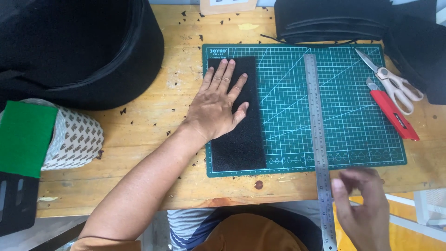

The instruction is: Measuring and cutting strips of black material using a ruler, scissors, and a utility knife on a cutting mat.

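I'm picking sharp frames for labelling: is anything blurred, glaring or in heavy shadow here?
Head view: light is even and soft, with no strong glare on the green cutting mat; the right hand is motion-blurred beside the long steel ruler; the left hand, flat on the black foam strip, is sharp.

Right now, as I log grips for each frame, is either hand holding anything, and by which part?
Nothing is gripped. The left hand lies flat on the black foam strip, pressing its upper half. The right hand is beside the steel ruler, its contact blurred.
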